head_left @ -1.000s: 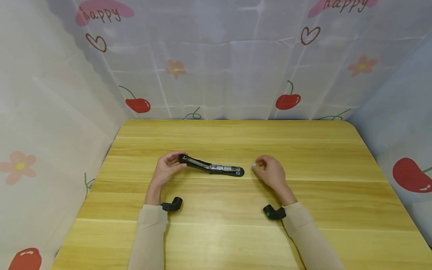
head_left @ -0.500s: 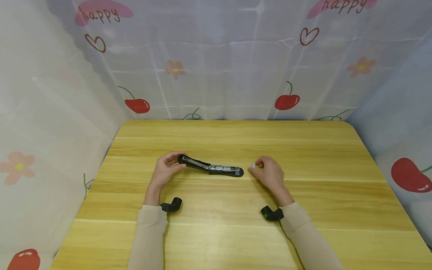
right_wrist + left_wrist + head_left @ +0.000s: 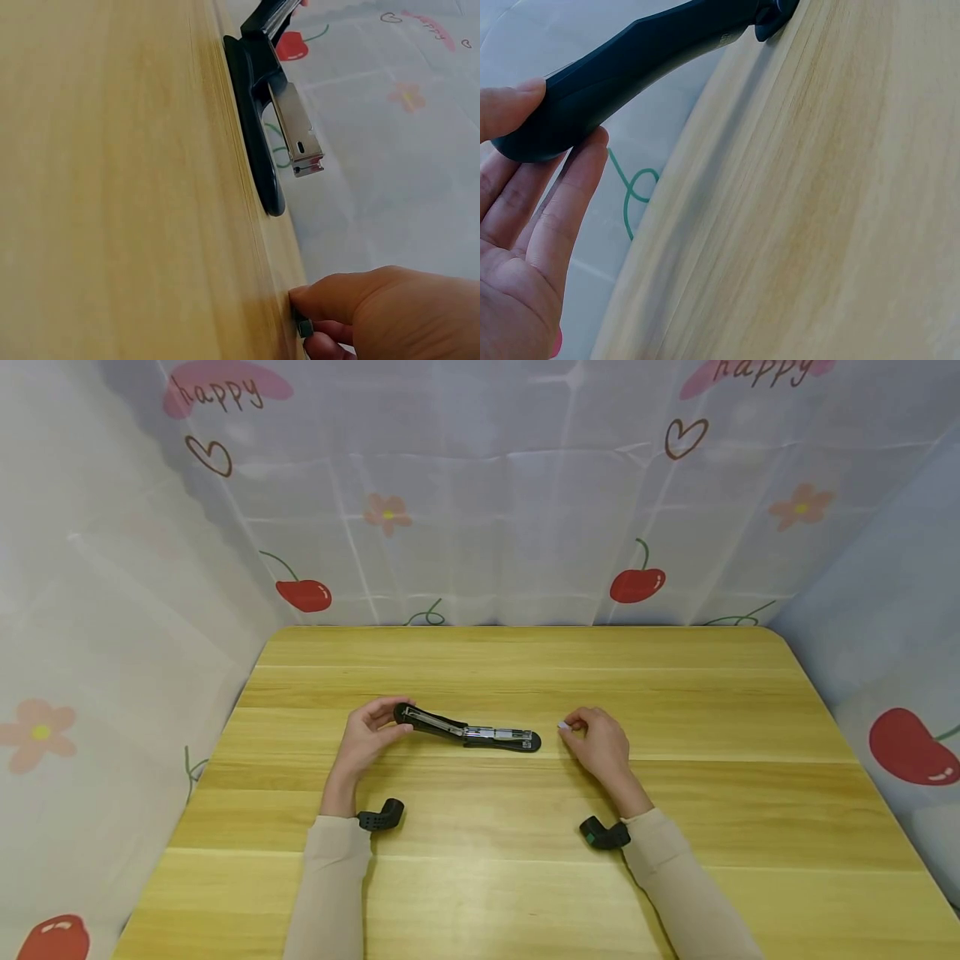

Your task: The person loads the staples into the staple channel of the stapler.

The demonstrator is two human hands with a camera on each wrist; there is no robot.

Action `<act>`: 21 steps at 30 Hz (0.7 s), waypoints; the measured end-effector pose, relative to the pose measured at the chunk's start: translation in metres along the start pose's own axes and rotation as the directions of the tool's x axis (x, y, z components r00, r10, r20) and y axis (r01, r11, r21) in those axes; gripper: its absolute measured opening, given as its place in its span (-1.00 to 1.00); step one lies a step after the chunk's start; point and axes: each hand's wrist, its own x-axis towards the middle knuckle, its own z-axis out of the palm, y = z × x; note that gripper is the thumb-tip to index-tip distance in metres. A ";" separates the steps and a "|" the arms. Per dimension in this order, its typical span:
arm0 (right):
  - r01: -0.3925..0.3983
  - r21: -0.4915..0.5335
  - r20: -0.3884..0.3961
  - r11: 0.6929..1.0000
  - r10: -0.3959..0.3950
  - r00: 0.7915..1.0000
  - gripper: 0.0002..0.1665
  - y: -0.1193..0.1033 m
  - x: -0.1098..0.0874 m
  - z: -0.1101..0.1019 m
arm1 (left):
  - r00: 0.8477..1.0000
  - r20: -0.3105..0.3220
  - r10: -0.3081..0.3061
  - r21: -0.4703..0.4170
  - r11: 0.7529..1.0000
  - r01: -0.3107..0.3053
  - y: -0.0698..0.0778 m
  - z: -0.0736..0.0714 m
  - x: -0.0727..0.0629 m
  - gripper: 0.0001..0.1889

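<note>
A black stapler [image 3: 442, 725] lies swung wide open on the table, its metal magazine [image 3: 295, 124] exposed in the right wrist view. My left hand [image 3: 365, 737] grips the raised top cover [image 3: 630, 67] by its end, thumb on one side and fingers on the other. The base rests on the wood to the right. Just beyond the base's tip, my right hand [image 3: 603, 745] pinches a small silvery strip [image 3: 564, 725], which looks like a short row of staples, between thumb and fingers. The strip is apart from the stapler, and much of it is hidden by the fingertips.
The light wooden table [image 3: 480, 877] reaches back to a white curtain [image 3: 480, 543] printed with cherries and flowers. More printed cloth hangs at both sides. A black wrist camera [image 3: 382, 816] sits on the left wrist, another wrist camera [image 3: 604, 833] on the right.
My right hand has shifted slightly left, and the strip has turned in its fingertips, standing more upright half a second ago and tilted now. The left hand and stapler stay put.
</note>
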 end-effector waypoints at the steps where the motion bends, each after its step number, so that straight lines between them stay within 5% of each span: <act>1: -0.001 0.003 -0.001 1.000 0.001 1.000 -0.79 0.000 0.000 0.000 | 1.000 -0.001 -0.002 -0.002 1.000 0.002 0.000 0.000 0.000 -0.51; 11: 0.035 0.166 -0.042 0.986 -0.028 0.999 -0.77 0.000 0.001 -0.001 | 1.000 -0.003 0.027 -0.010 1.000 -0.027 -0.002 0.000 0.000 -0.54; 21: 0.108 0.373 -0.098 0.921 -0.076 0.992 -0.83 -0.009 -0.001 -0.002 | 1.000 -0.007 -0.018 -0.001 1.000 0.018 0.000 -0.001 0.000 -0.52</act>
